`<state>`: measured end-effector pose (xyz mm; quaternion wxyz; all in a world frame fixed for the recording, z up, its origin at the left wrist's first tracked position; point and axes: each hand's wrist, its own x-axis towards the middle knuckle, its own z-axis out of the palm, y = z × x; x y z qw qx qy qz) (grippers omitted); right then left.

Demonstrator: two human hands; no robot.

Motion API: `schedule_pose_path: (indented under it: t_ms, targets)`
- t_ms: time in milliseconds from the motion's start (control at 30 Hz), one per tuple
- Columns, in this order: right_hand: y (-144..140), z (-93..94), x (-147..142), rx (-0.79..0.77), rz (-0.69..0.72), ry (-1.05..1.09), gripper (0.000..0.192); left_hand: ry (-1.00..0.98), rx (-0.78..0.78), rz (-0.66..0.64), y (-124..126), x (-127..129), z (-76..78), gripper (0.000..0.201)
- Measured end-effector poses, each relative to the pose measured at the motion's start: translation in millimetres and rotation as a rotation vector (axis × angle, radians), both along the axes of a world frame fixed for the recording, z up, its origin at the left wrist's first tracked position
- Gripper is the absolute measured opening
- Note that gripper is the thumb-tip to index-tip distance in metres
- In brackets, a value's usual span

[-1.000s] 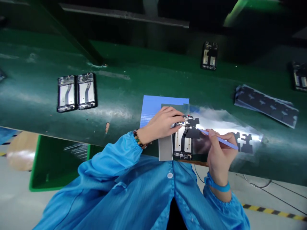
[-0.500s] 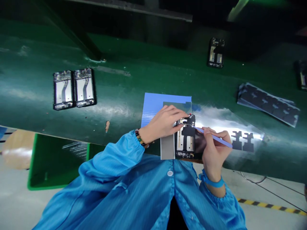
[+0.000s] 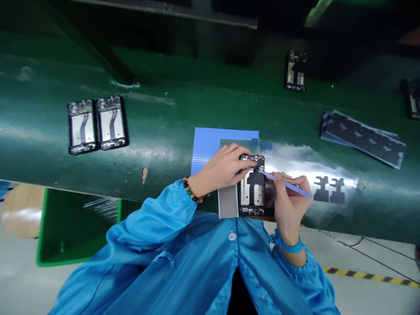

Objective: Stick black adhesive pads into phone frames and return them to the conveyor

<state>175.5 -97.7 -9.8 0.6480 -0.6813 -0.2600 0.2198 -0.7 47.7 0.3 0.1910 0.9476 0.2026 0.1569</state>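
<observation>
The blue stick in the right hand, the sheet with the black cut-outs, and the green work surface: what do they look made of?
Blue stick: probably plastic, matte, thin and evenly coloured; held in the right hand.
Sheet: clear glossy film, judging by strong glare; the black cut-outs look like matte adhesive pads.
Green work surface: smooth, semi-gloss, perhaps rubber or PVC belting; it shows soft reflections and scuffs.

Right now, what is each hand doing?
Left hand: fingers pressed on the top of the phone frame, steadying it.
Right hand: closed on blue tweezers, tip at the frame's top.
</observation>
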Motion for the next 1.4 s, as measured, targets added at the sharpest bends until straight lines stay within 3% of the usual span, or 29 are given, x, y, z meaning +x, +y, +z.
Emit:
schedule_pose_path:
  t_ms: [200, 400, 600, 700, 867, 1133, 1400]
  targets:
    - [-4, 4.5, 17, 0.116, -0.123, -0.026, 0.036, 0.074, 0.037, -0.011, -4, 6, 4.0, 0.045]
    - [-1, 6.8, 41, 0.196, -0.043, 0.085, 0.030, 0.052, 0.062, 0.010, -7, 8, 2.8, 0.045]
    - [-7, 9.3, 50, 0.208, -0.078, 0.096, 0.032, 0.002, 0.124, -0.022, -33, -30, 10.1, 0.034]
    - [-11, 10.4, 45, 0.105, -0.017, 0.028, 0.035, 0.014, 0.111, -0.015, -56, -53, 8.2, 0.032]
    - [-4, 12.0, 21, -0.086, 0.218, 0.061, 0.043, -0.049, 0.083, 0.011, -75, -68, -0.7, 0.034]
    - [5, 9.1, -10, -0.049, 0.398, -0.042, 0.034, -0.107, 0.119, 0.145, -78, -79, -4.4, 0.022]
    - [2, 4.0, -15, -0.057, 0.378, -0.102, 0.033, -0.073, 0.123, 0.132, -78, -76, -6.8, 0.023]
